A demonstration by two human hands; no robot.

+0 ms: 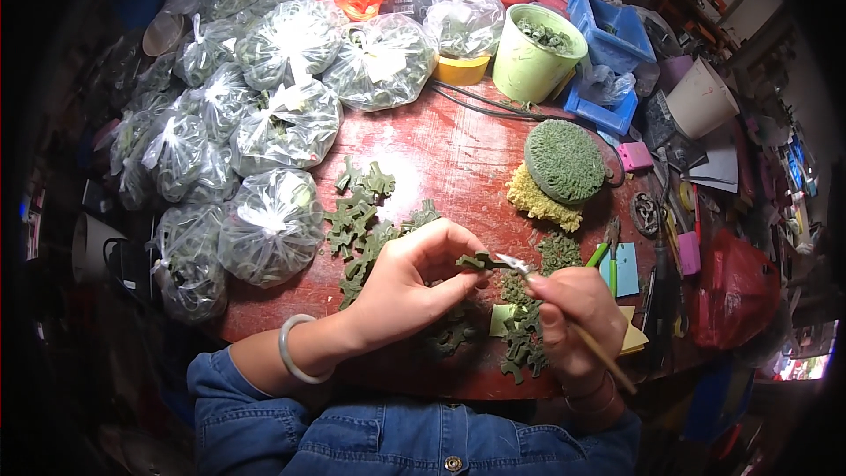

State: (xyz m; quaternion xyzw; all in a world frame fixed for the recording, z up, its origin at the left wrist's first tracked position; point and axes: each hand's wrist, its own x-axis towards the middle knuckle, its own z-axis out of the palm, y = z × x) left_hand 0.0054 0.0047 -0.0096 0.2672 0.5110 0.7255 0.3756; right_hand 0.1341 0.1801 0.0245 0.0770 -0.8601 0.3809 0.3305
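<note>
My left hand (414, 278) pinches a small dark green piece (473, 261) between thumb and forefinger, over the middle of the red table. In my right hand (582, 313) is a carving knife (610, 361) with a long wooden handle, gripped near its metal end. The blade's tip is at the right end of the green piece; whether it touches, I cannot tell. Similar dark green pieces (352, 234) lie heaped beyond and left of my left hand. More small pieces (524, 348) lie between my hands, below a strip of green shavings (560, 253).
Tied clear bags of green pieces (273, 225) crowd the left and back left. A round green pad (564, 161) rests on a yellow sponge (542, 198) beyond my right hand. Behind stand a pale green bucket (533, 62) and blue baskets (612, 35). Green pens (613, 269) lie at right.
</note>
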